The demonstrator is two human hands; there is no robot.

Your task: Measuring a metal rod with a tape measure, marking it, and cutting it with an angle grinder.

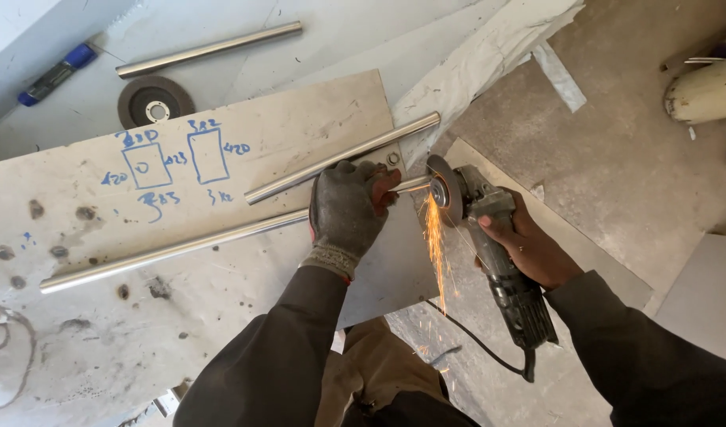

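My left hand [345,207], in a dark grey work glove, grips a long shiny steel tube [173,251] that lies across a scuffed wooden board [94,332]. The tube's end sticks out past the board's right edge. My bare right hand [529,245] holds a grey angle grinder [497,253]. Its disc [444,190] touches the tube's end just right of my glove, and orange sparks [435,245] stream downward.
A second steel tube [343,156] lies on the board behind my glove, and a third tube [209,49] rests farther back. A spare grinding disc [155,100] and a blue-handled tool [56,73] lie at top left. The grinder's black cord [478,344] trails over the concrete floor. A pale pipe [707,93] sits at top right.
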